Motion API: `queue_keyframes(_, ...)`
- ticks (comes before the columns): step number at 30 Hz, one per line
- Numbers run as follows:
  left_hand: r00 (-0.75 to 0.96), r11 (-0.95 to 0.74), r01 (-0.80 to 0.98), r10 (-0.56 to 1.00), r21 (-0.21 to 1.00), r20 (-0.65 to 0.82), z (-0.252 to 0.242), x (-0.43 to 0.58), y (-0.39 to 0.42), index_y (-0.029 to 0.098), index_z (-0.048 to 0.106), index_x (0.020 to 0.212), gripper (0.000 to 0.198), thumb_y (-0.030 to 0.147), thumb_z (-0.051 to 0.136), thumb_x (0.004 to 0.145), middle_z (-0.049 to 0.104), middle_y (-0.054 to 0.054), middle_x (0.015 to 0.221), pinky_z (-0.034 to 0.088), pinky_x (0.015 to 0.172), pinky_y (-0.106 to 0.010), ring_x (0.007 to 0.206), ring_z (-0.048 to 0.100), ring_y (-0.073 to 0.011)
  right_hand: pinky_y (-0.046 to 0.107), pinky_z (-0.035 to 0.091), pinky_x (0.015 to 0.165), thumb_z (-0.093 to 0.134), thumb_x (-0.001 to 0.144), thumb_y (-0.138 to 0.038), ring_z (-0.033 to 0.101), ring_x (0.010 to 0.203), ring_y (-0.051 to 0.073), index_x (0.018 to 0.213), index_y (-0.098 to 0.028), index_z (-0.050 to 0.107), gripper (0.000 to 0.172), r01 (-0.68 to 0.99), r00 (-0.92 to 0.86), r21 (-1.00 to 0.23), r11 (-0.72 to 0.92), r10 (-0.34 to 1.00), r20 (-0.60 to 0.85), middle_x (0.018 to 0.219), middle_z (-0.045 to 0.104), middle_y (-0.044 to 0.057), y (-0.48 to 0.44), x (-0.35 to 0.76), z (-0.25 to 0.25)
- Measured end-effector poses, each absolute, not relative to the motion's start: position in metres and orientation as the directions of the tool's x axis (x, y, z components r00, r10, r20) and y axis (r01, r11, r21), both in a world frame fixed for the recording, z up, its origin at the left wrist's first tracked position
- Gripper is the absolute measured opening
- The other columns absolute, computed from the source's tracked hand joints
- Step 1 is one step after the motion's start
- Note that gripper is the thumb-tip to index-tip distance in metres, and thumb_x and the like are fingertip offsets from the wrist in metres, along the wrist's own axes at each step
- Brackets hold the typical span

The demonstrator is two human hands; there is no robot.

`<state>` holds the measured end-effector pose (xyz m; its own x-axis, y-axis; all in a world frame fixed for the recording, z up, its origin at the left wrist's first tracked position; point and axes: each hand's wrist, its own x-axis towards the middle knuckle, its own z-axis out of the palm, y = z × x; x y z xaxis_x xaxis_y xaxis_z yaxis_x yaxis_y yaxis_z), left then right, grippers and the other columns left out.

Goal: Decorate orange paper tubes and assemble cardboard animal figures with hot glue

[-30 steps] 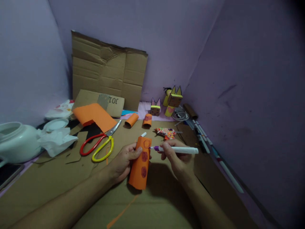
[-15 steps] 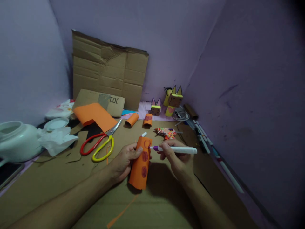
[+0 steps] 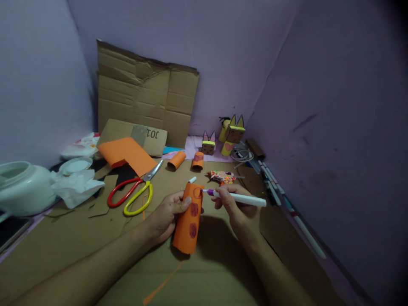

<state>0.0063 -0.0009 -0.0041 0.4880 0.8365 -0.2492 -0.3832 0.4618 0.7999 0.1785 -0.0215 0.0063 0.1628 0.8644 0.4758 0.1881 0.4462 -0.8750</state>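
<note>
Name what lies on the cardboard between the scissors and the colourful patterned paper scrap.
In the head view, a small white cap lies between the scissors and the patterned scrap.

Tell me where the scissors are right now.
In the head view, the scissors lie left of centre on the cardboard floor, just beyond the left hand, with the orange paper sheet behind them.

Corner setup: pale purple walls (image 3: 223, 51) on left, back and right, right one scuffed with dark marks. Floor covered by flat brown cardboard (image 3: 79, 238). Torn cardboard sheet (image 3: 143, 97) leans upright against back wall. Lighting dim, falls off to near black at far right edge, probably lens vignetting.
</note>
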Motion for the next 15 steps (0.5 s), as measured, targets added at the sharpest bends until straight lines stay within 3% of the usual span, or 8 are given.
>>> queue_keyframes(15, 0.487, 0.458, -0.39, 0.839, 0.798, -0.244, -0.0037, 0.0057, -0.0015, 0.011, 0.063, 0.089, 0.036, 0.033, 0.08, 0.065, 0.067, -0.007, 0.074, 0.049, 0.065, -0.031, 0.063, 0.063, -0.0179, 0.023, 0.044, 0.045, 0.06, 0.085, -0.037, 0.057, 0.048, 0.013, 0.07, -0.018, 0.065, 0.025, 0.181, 0.129, -0.881, 0.437, 0.878, 0.462, 0.05, 0.06, -0.001, -0.0217, 0.1802, 0.0044)
